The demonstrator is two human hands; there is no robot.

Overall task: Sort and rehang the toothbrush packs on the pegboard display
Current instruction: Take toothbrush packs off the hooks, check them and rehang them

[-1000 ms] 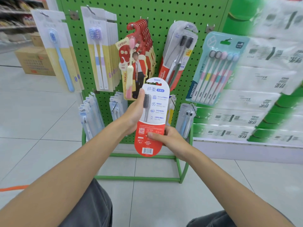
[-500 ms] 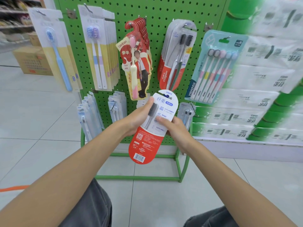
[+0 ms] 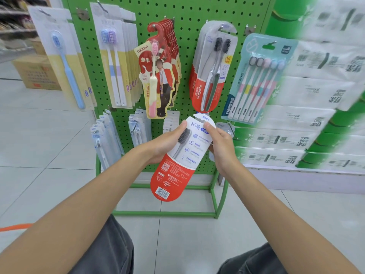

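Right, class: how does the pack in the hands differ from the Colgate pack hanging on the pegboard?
The held pack shows its barcoded back; the hanging pack, its clear front. The left hand and right hand grip the held pack tilted; the hanging pack hangs on the pegboard. Both are red and white.

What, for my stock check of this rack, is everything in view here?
pegboard: one, green, centre, on a green floor frame
blue-brush packs: several, white-yellow, top left pegs
twin-brush packs: a stack, blue and purple brushes, next peg right
canban packs: a stack, red, top middle
hanging Colgate packs: a few, red-clear, right of middle
YIBAO pack: one seen, teal, five brushes, far right peg
small clear packs: several, lower pegs
loose Colgate pack: one, white-red, tilted, before the lower pegboard
tissue packs: many, white-green, shelves at right, blurred
cardboard box: one, brown, floor far left
left hand: grips the loose Colgate pack's left edge
right hand: pinches its top right edge
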